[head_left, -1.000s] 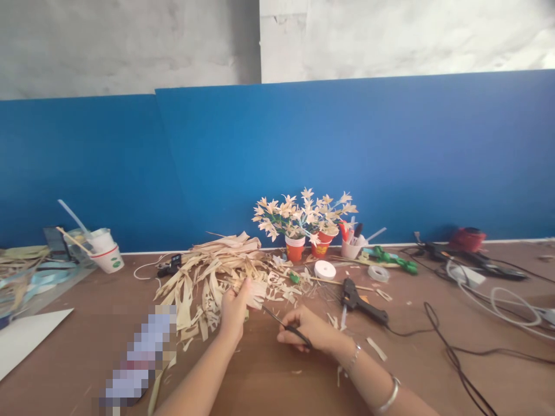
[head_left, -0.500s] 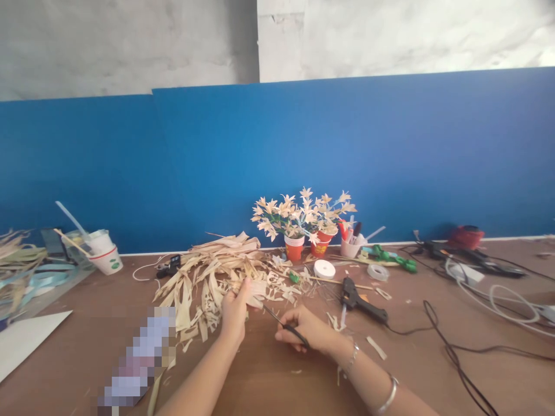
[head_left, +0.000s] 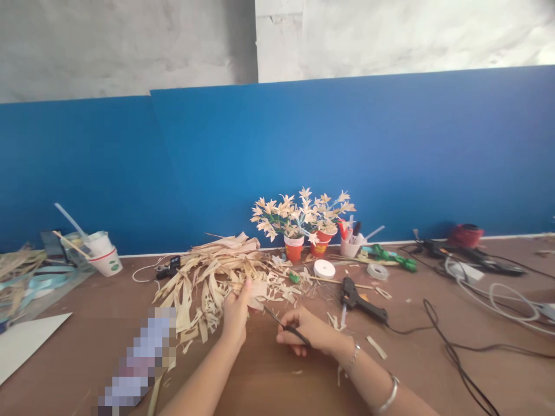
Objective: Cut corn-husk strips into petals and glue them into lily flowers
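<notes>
My left hand (head_left: 235, 311) pinches a pale, flat piece of husk (head_left: 259, 292) between thumb and fingers, in front of a heap of dried husks (head_left: 217, 266). My right hand (head_left: 299, 330) has its fingers closed around the dark handles of small scissors (head_left: 274, 316). The scissor tips point up and left, close to the lower edge of the husk piece. Whether the blades touch it is too small to tell. Pale scraps (head_left: 281, 286) lie just beyond the two hands.
Pale flowers stand in red cups (head_left: 293, 249) at the back. A black glue gun (head_left: 362, 302) with its cable lies right of my right hand. Farther right are cords and a power strip (head_left: 466, 271). A white cup (head_left: 106, 262) and paper (head_left: 30, 341) are left.
The view has shifted very slightly. Both hands keep nearly the same place and hold, with the husk piece tilted a little differently.
</notes>
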{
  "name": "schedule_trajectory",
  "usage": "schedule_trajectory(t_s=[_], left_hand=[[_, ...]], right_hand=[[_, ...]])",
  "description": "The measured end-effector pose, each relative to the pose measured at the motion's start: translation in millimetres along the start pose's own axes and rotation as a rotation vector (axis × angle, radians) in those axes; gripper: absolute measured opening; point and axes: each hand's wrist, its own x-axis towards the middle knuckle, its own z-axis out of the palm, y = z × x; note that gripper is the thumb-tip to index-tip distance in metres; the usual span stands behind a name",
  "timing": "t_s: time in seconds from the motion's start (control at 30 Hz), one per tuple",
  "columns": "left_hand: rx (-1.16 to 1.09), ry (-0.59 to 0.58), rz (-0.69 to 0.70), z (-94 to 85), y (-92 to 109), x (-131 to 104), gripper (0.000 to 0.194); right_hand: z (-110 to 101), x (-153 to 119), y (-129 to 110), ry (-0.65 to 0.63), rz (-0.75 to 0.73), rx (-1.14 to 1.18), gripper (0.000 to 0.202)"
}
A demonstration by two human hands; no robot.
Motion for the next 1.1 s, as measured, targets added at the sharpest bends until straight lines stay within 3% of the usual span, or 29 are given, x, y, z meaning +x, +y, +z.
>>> schedule_trajectory(t_s=[0.1, 0.17, 0.27, 0.37, 0.47, 0.6, 0.8, 1.1], left_hand=[[0.012, 0.05, 0.026, -1.9, 0, 2, 0.044], [0.033, 0.063, 0.046, -2.2, 1, 2, 0.045], [0.13, 0.003, 0.081, 0.2, -2, -2, 0.046], [0.223, -0.088, 0.125, 5.2, -8, -10, 0.046], [0.249, -0.165, 0.148, 10.1, -14, -16, 0.045], [0.232, -0.201, 0.114, 13.2, -18, -19, 0.045], [0.199, -0.136, 0.113, 12.7, -23, -17, 0.047], [0.24, -0.131, 0.139, 14.8, -18, -20, 0.05]], right_hand=[[-6, -1, 0, -0.009, -0.052, 0.048, 0.034], [-6, -2, -3, 0.084, -0.131, 0.105, 0.036], [1, 0, -8, 0.285, -0.217, 0.194, 0.04], [13, 4, -12, 0.375, -0.274, 0.28, 0.043], [23, 8, -14, 0.406, -0.309, 0.374, 0.046], [25, 8, -17, 0.453, -0.239, 0.44, 0.046], [20, 5, -20, 0.458, -0.173, 0.364, 0.04], [20, 6, -21, 0.437, -0.22, 0.386, 0.039]])
